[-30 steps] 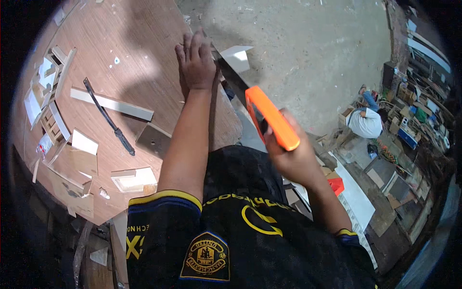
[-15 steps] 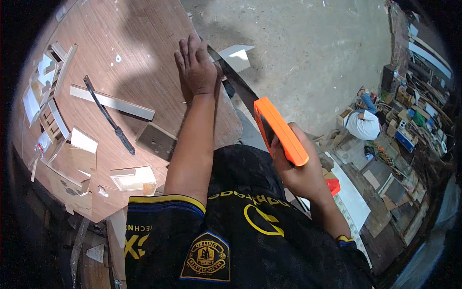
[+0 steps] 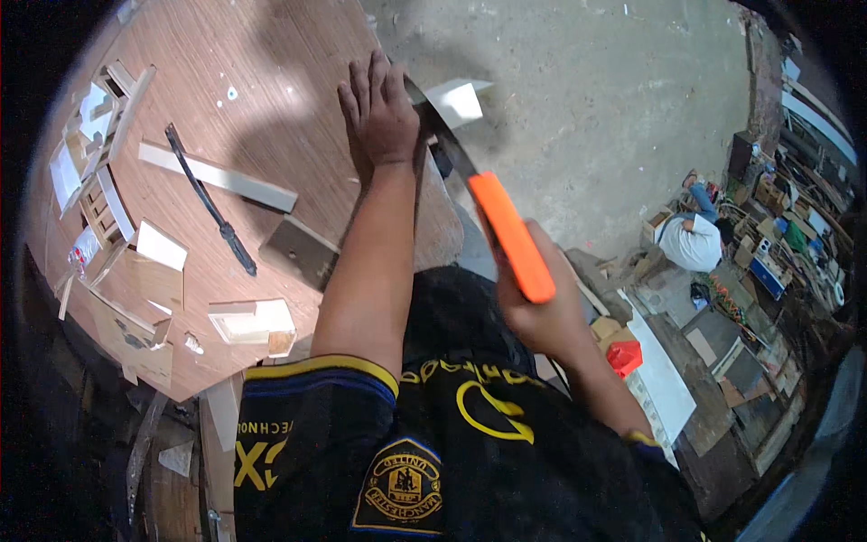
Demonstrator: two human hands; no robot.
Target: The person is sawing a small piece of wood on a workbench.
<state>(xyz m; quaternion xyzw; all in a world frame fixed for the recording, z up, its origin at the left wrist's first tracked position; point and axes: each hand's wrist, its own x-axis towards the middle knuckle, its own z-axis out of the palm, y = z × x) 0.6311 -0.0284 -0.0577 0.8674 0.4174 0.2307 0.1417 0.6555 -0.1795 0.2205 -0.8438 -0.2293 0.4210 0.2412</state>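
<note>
My right hand (image 3: 544, 303) is closed round the orange handle of a hand saw (image 3: 511, 237). Its dark blade slants forward and left along the table edge, just right of my left hand (image 3: 386, 117). That left hand presses down near the edge of the brown wood-grain table (image 3: 307, 108), fingers stretched out. What lies under its palm is mostly hidden. To the left of my left forearm is a dark brown board (image 3: 300, 251). Farther left, a pale wooden strip (image 3: 217, 176) lies beneath a thin black tool (image 3: 209, 206), whose kind I cannot make out.
Small wooden pieces and box-like frames (image 3: 113, 190) crowd the table's left side. A white offcut (image 3: 459, 101) rests on the concrete floor beyond the edge. Another person (image 3: 691, 239) sits at far right beside piled scrap. A red object (image 3: 624, 358) lies near my right forearm.
My right hand has moved the saw a little, and its handle has turned to show a narrower side. My left hand stays pressed on the table while the whole view shifts slightly.
</note>
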